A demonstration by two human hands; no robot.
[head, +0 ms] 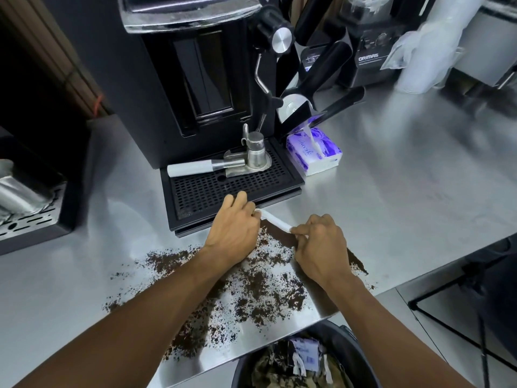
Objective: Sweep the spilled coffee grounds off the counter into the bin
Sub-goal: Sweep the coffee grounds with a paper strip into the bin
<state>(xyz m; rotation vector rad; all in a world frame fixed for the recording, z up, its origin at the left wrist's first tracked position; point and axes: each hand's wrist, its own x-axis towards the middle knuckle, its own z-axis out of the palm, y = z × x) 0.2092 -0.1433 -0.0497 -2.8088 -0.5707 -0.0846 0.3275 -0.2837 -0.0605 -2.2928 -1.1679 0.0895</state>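
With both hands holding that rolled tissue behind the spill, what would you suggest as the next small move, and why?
Probably drag the rolled tissue toward the counter edge. The left hand and right hand hold its ends on the far side of the coffee grounds, and the bin sits open just below that edge.

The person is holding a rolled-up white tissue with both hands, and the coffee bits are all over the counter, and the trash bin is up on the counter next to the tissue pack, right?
Not quite. The bin is not on the counter; the head view shows it below the counter's front edge. The rest holds: left hand and right hand hold the rolled white tissue, with coffee grounds scattered across the counter.
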